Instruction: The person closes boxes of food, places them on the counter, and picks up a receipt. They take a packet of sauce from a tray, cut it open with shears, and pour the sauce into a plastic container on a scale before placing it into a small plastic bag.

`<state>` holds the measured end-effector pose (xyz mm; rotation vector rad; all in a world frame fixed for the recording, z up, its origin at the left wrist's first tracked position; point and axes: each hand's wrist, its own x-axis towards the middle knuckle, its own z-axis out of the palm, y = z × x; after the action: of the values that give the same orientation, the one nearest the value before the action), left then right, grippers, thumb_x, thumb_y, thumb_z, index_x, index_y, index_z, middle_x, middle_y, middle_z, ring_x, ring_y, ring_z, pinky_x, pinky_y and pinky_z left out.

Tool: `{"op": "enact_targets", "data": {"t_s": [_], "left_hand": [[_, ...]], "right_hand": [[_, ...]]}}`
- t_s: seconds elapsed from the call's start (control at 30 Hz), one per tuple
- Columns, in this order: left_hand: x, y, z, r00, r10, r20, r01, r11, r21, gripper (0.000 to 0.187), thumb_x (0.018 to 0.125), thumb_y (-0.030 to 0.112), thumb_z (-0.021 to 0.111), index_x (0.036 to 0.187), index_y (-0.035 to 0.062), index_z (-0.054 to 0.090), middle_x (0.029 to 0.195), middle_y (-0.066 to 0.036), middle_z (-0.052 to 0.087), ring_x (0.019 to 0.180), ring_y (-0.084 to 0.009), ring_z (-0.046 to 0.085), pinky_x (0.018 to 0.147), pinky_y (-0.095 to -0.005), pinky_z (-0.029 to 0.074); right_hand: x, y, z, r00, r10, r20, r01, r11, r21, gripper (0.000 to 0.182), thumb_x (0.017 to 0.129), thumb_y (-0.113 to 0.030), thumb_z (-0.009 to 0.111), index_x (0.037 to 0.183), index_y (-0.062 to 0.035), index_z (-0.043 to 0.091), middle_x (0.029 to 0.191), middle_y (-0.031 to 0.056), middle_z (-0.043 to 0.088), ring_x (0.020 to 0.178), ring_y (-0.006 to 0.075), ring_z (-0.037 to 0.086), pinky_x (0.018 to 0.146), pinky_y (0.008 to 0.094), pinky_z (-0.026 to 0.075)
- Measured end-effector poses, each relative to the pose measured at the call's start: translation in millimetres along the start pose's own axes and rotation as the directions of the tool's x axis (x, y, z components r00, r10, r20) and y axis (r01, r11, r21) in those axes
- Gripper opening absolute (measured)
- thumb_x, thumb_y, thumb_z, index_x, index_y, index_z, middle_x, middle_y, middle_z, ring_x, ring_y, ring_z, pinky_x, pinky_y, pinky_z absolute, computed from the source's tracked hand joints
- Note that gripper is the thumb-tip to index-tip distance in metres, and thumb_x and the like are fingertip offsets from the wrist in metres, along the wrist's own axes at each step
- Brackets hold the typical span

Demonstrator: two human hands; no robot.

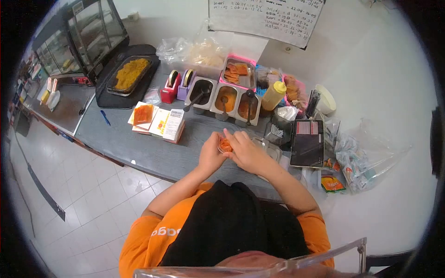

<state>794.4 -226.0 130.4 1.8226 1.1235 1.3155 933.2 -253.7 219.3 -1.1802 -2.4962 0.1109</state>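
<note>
Close in front of my body, over the front part of the counter, both hands meet at a small clear cup [225, 146] with orange-red contents. My left hand [212, 150] is closed around its left side. My right hand [246, 150] comes from the right, fingers bent over the rim and thumb against the near side. Behind the hands stand metal containers with ladles: one dark inside [202, 89], one with orange sauce [225, 98] and one with brownish-orange sauce [248, 107]. Clear round lids or cups [260, 142] lie by my right hand.
White boxes [160, 121] with an orange packet on top stand left of my hands. A black tablet [307, 143] is at the right, beside a squeeze bottle [273, 96]. Tape dispensers [170, 88], a tray of yellow food [130, 75] and a blue pen [105, 117] are farther left.
</note>
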Motion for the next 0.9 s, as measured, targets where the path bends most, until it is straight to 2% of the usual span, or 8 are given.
{"op": "enact_targets", "data": {"t_s": [0.23, 0.3, 0.4, 0.5, 0.63, 0.73, 0.8, 0.9], "left_hand": [[-3, 3, 1, 0.998, -0.057, 0.023, 0.056, 0.997, 0.061, 0.032, 0.067, 0.009, 0.069, 0.089, 0.0025, 0.047, 0.077, -0.018, 0.058, 0.074, -0.0371, 0.058, 0.061, -0.0394, 0.046], [-5, 4, 1, 0.997, -0.065, 0.032, 0.066, 0.997, -0.044, 0.029, 0.067, 0.009, 0.068, 0.087, 0.0023, 0.048, 0.073, -0.017, 0.059, 0.07, -0.0347, 0.059, 0.059, -0.0383, 0.046], [-5, 7, 0, 0.998, -0.029, 0.055, 0.031, 0.999, -0.031, 0.026, 0.067, 0.009, 0.068, 0.086, 0.0023, 0.05, 0.07, -0.016, 0.059, 0.068, -0.0333, 0.06, 0.058, -0.0376, 0.047], [-6, 10, -1, 0.997, -0.028, 0.076, 0.029, 1.0, -0.009, 0.024, 0.067, 0.009, 0.068, 0.084, 0.0022, 0.052, 0.07, -0.016, 0.059, 0.068, -0.0328, 0.06, 0.058, -0.0372, 0.047], [-6, 9, -4, 0.994, -0.039, 0.101, 0.038, 0.999, 0.007, 0.025, 0.067, 0.011, 0.069, 0.083, 0.0021, 0.053, 0.071, -0.016, 0.059, 0.068, -0.0345, 0.059, 0.058, -0.0379, 0.046], [-6, 9, -5, 0.999, 0.041, 0.028, -0.041, 0.999, -0.002, 0.026, 0.068, 0.012, 0.069, 0.083, 0.0022, 0.051, 0.071, -0.018, 0.058, 0.069, -0.0376, 0.057, 0.057, -0.0402, 0.045], [-6, 14, -7, 0.998, 0.067, 0.021, -0.068, 0.993, 0.097, 0.025, 0.069, 0.013, 0.068, 0.083, 0.0026, 0.049, 0.07, -0.019, 0.056, 0.07, -0.0398, 0.055, 0.056, -0.0428, 0.043], [-8, 11, -3, 0.997, 0.065, 0.04, -0.07, 0.989, 0.134, 0.025, 0.071, 0.013, 0.066, 0.083, 0.0031, 0.047, 0.069, -0.02, 0.055, 0.069, -0.0404, 0.055, 0.055, -0.0442, 0.042]], "right_hand": [[-6, 1, 20, 0.999, -0.043, 0.032, 0.046, 0.992, -0.116, 0.05, 0.074, -0.006, 0.052, 0.121, 0.0097, 0.043, 0.091, 0.0143, 0.048, 0.087, 0.0269, 0.048, 0.077, 0.0321, 0.045], [-7, -2, 22, 0.997, -0.075, -0.003, 0.074, 0.99, -0.116, 0.046, 0.073, -0.005, 0.052, 0.116, 0.0083, 0.048, 0.09, 0.0128, 0.049, 0.087, 0.0249, 0.048, 0.073, 0.0297, 0.047], [-8, 0, 19, 0.99, -0.124, -0.063, 0.115, 0.985, -0.129, 0.04, 0.073, -0.005, 0.052, 0.111, 0.0075, 0.052, 0.088, 0.011, 0.05, 0.085, 0.0238, 0.049, 0.07, 0.0281, 0.047], [-9, 4, 19, 0.974, -0.19, -0.126, 0.177, 0.978, -0.107, 0.039, 0.071, -0.003, 0.053, 0.109, 0.0039, 0.054, 0.08, 0.01, 0.049, 0.076, 0.026, 0.049, 0.069, 0.0325, 0.045], [-8, 0, 14, 0.969, -0.198, -0.145, 0.186, 0.979, -0.088, 0.039, 0.072, -0.003, 0.054, 0.111, 0.0029, 0.053, 0.081, 0.0094, 0.05, 0.077, 0.0263, 0.049, 0.07, 0.0329, 0.045], [-11, -12, 12, 0.994, -0.034, -0.105, 0.028, 0.998, -0.059, 0.042, 0.072, -0.004, 0.055, 0.113, 0.002, 0.052, 0.083, 0.01, 0.05, 0.079, 0.0268, 0.05, 0.072, 0.0336, 0.045], [-14, -9, 21, 0.986, 0.084, -0.141, -0.09, 0.995, -0.033, 0.046, 0.071, -0.004, 0.055, 0.117, 0.0015, 0.05, 0.085, 0.0113, 0.051, 0.082, 0.0272, 0.051, 0.074, 0.0343, 0.044], [-17, -8, 24, 0.993, 0.099, -0.069, -0.101, 0.994, -0.032, 0.044, 0.074, -0.002, 0.05, 0.117, 0.0071, 0.047, 0.091, 0.0136, 0.05, 0.088, 0.0279, 0.051, 0.075, 0.0342, 0.046]]}}
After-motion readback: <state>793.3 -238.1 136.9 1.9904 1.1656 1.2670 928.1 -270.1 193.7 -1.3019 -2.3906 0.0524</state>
